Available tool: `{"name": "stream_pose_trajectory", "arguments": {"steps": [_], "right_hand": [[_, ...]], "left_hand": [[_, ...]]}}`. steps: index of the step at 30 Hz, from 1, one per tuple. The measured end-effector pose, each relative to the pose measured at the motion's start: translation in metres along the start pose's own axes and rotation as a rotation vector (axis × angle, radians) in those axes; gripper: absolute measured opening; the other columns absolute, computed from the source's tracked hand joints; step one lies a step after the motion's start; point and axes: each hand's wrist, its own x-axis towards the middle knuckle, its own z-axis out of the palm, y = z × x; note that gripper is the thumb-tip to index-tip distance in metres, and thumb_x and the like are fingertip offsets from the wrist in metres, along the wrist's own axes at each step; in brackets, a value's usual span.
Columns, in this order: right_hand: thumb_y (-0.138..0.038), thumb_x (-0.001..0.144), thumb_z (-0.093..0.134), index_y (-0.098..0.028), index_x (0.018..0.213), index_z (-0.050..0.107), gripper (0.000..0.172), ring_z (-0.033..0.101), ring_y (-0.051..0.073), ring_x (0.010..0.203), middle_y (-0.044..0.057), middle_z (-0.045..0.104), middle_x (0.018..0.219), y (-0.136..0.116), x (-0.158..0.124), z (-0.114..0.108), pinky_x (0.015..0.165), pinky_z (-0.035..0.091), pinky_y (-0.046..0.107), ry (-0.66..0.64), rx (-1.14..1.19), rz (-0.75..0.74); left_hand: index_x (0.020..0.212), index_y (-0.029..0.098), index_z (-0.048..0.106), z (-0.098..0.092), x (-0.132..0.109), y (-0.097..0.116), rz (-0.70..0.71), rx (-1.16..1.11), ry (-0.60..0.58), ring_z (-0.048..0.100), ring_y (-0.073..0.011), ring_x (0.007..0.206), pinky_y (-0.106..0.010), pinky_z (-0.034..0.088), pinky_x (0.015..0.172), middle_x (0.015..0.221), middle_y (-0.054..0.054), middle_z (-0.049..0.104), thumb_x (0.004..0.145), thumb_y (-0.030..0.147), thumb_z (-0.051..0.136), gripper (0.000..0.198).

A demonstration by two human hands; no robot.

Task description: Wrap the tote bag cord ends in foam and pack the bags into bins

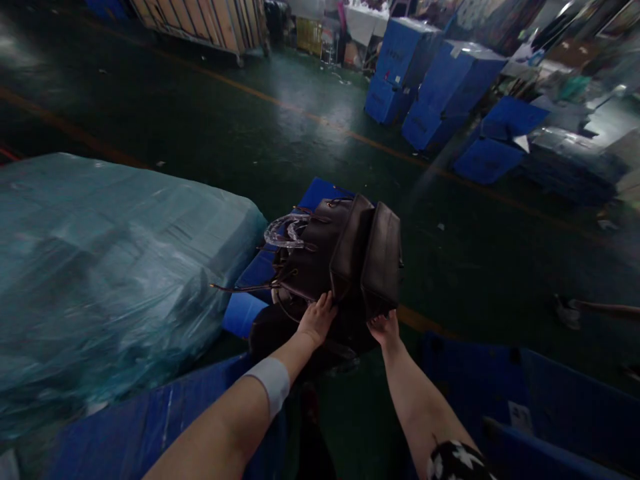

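Note:
Two dark brown handbags [383, 257] lie on their sides next to each other, bases turned to the right, on top of more dark bags. Clear plastic wraps their pale-looking handles [286, 232], and a thin drawstring sticks out to the left. My left hand [319, 320] presses with bent fingers on the near edge of the left bag. Under the near corner of the right bag is my right hand [385, 327], its fingers curled and partly hidden by the bag. Beneath the pile a blue box [245, 313] shows at the left.
A large plastic-wrapped stack [120, 267] fills the left side. Blue bins [470, 380] stand close at the lower right, and a blue surface [165, 417] lies lower left. Blue boxes [440, 87] and a wheeled cart [210, 23] stand farther off. Someone's foot [567, 312] shows at right.

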Motion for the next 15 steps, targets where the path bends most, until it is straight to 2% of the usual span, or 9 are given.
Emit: {"name": "stream_pose_trajectory", "arguments": {"steps": [3,6,9,12,15], "right_hand": [[-0.054,0.093,0.039,-0.020,0.091,0.059,0.040,0.066,0.015,0.082,0.003,0.067,0.085,0.020,-0.015,-0.011,0.076,0.055,0.028,0.003,0.027,0.112],[-0.048,0.094,0.043,-0.020,0.092,0.060,0.033,0.067,0.014,0.078,0.003,0.068,0.088,0.045,-0.043,-0.019,0.071,0.056,0.026,-0.022,0.021,0.173],[-0.045,0.093,0.046,-0.020,0.089,0.061,0.030,0.068,0.012,0.071,0.002,0.069,0.084,0.073,-0.073,-0.027,0.066,0.056,0.023,-0.034,-0.029,0.202],[-0.043,0.090,0.053,-0.020,0.084,0.061,0.025,0.067,0.012,0.062,0.001,0.069,0.076,0.102,-0.103,-0.034,0.057,0.056,0.022,-0.039,-0.144,0.239],[-0.040,0.083,0.062,-0.022,0.077,0.060,0.019,0.064,0.013,0.051,-0.001,0.065,0.064,0.131,-0.142,-0.049,0.047,0.054,0.020,-0.067,-0.339,0.305]], "left_hand": [[0.141,0.021,0.043,-0.010,-0.010,-0.006,0.026,-0.006,-0.002,0.021,-0.0314,0.145,-0.048,0.034,0.111,0.159,-0.014,0.017,0.082,0.010,0.055,0.062],[0.145,0.022,0.038,-0.016,-0.023,-0.010,0.053,-0.004,-0.010,0.022,-0.0295,0.145,-0.046,0.032,0.112,0.159,-0.014,0.018,0.082,0.010,0.054,0.065],[0.145,0.022,0.037,-0.018,-0.048,-0.012,-0.006,-0.025,0.062,0.023,-0.0271,0.145,-0.043,0.033,0.112,0.158,-0.012,0.021,0.083,0.008,0.048,0.065],[0.148,0.020,0.031,-0.013,-0.102,-0.013,-0.113,-0.098,0.173,0.026,-0.0264,0.143,-0.041,0.034,0.112,0.158,-0.010,0.023,0.084,0.011,0.047,0.066],[0.149,0.019,0.030,0.002,-0.196,-0.008,-0.254,-0.249,0.209,0.032,-0.0261,0.140,-0.040,0.035,0.112,0.157,-0.010,0.026,0.088,0.020,0.048,0.064]]}}
